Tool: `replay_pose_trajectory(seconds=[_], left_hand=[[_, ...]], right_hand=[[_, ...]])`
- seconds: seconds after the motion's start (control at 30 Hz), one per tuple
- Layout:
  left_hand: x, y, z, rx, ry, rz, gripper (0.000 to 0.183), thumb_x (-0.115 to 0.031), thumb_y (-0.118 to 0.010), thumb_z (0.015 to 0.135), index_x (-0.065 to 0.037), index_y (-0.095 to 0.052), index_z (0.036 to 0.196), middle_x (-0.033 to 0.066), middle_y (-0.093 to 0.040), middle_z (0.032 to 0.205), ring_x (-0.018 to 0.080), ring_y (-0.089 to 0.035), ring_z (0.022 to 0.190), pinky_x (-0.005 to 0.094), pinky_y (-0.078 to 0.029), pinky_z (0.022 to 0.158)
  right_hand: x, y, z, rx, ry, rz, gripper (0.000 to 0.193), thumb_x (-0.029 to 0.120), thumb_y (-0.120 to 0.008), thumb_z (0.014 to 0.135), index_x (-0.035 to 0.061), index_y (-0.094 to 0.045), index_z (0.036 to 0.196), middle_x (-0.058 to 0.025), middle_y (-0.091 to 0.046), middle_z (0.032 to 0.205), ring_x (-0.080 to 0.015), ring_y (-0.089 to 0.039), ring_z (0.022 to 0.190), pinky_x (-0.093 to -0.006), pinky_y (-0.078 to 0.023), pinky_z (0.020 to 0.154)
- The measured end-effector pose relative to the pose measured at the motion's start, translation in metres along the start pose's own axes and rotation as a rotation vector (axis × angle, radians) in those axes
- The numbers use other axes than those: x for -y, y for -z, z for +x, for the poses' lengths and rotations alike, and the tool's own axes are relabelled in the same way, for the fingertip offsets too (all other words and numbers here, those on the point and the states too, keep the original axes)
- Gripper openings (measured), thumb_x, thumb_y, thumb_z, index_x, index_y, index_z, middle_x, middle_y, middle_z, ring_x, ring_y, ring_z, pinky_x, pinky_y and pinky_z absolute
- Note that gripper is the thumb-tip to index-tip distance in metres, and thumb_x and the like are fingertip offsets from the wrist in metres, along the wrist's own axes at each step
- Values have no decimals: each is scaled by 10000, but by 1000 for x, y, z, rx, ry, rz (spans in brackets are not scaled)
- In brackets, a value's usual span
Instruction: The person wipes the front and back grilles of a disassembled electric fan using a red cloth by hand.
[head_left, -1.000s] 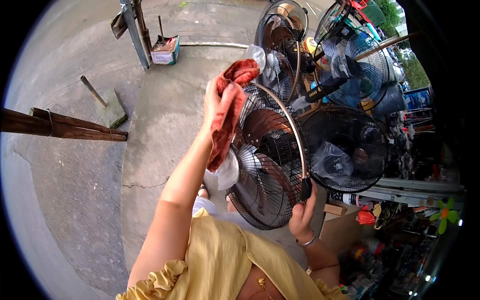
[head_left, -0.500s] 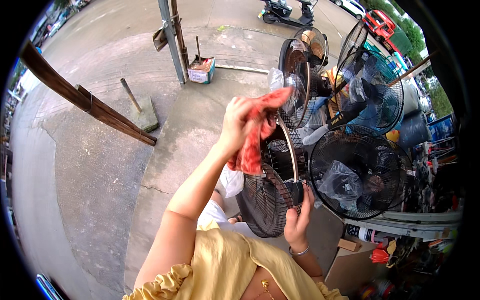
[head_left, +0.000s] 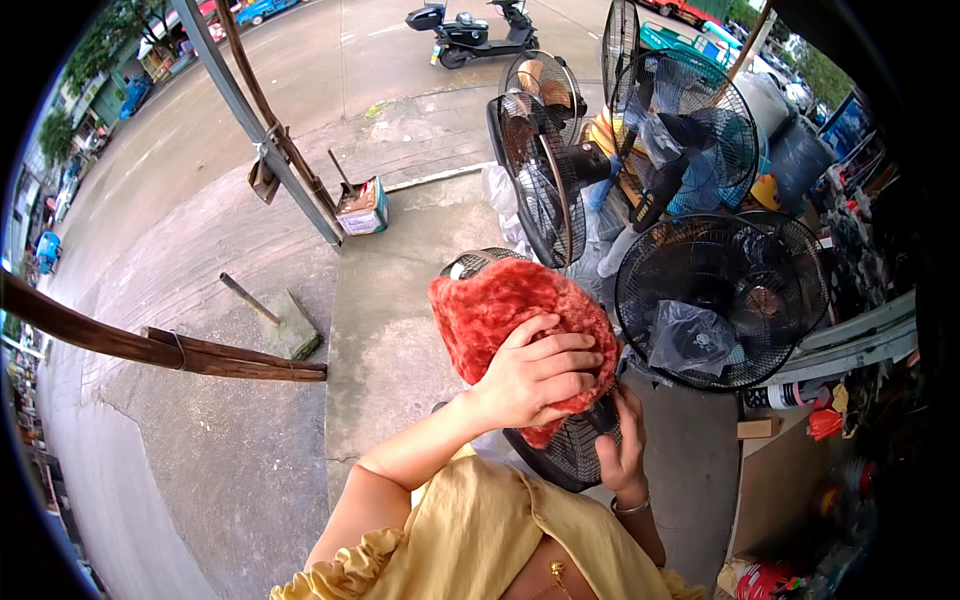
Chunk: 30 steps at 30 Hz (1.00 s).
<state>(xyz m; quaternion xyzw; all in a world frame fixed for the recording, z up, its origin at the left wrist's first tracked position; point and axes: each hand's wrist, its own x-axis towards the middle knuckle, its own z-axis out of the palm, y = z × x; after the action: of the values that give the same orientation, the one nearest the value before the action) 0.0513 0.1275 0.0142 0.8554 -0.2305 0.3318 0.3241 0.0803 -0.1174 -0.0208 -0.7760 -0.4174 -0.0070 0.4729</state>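
Observation:
A fluffy red cloth (head_left: 490, 315) is spread over the upper part of a black fan (head_left: 567, 455) in front of my lap. My left hand (head_left: 545, 372) lies on top of the cloth, its bent fingers gripping it against the fan. Below and right of it, my right hand (head_left: 625, 445) clasps the fan's dark edge, with the fingers partly hidden behind it. Much of the fan's grille and middle is covered by the cloth.
More black fans (head_left: 720, 300) stand close on the right, one with a clear plastic bag (head_left: 690, 340) on it. A cardboard box (head_left: 362, 212) sits by a metal post (head_left: 260, 130). Wooden poles (head_left: 235, 365) stretch across the left. A scooter (head_left: 478, 40) is parked on the road.
My left hand has brought the red cloth down and spread it onto the fan. The right hand keeps its hold on the fan's edge. The whole view has turned toward the left.

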Motion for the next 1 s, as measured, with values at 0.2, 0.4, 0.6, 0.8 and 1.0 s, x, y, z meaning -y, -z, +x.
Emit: replay_pose_trajectory(seconds=[0.2, 0.4, 0.6, 0.8, 1.0], left_hand=[[72, 29, 6, -59, 236, 39, 160, -190, -693, 829, -59, -649, 909, 84, -695, 1032, 252, -631, 1060, 450, -386, 1006], [125, 32, -21, -152, 620, -311, 209, -144, -544, 935, -1, -681, 1001, 124, -695, 1011, 260, -635, 977, 362, -450, 921], [2, 21, 28, 334, -75, -93, 272, -372, -621, 896, -131, -733, 955, 42, -707, 1075, 222, -645, 1091, 445, -403, 996], [31, 27, 39, 273, 76, -56, 305, -353, -653, 869, -62, -729, 921, 115, -705, 1088, 303, -630, 1113, 450, -429, 979], [102, 50, -4, 81, 526, -323, 411, -369, -573, 937, -4, -702, 1075, 195, -663, 1139, 354, -586, 1145, 457, -402, 1018]], right_hand=[[33, -14, -2, -89, -224, -116, 502, 222, -484, 945, -72, -486, 1351, -289, -435, 1405, -445, -481, 1227, -486, -390, 1034], [31, -15, 5, -134, -88, -133, 881, 472, -812, 724, -16, -468, 1373, -235, -492, 1350, -415, -514, 1204, -483, -434, 1014], [28, -16, 8, -101, -139, -207, 874, 420, -827, 686, 23, -458, 1371, -233, -491, 1331, -406, -514, 1174, -486, -437, 989], [27, -10, 11, -153, -95, -203, 848, 424, -795, 699, 46, -474, 1387, -189, -529, 1305, -358, -542, 1121, -451, -462, 938], [30, -12, 7, -162, -73, -205, 798, 415, -804, 674, 58, -523, 1331, -168, -551, 1271, -341, -571, 1064, -447, -487, 890]])
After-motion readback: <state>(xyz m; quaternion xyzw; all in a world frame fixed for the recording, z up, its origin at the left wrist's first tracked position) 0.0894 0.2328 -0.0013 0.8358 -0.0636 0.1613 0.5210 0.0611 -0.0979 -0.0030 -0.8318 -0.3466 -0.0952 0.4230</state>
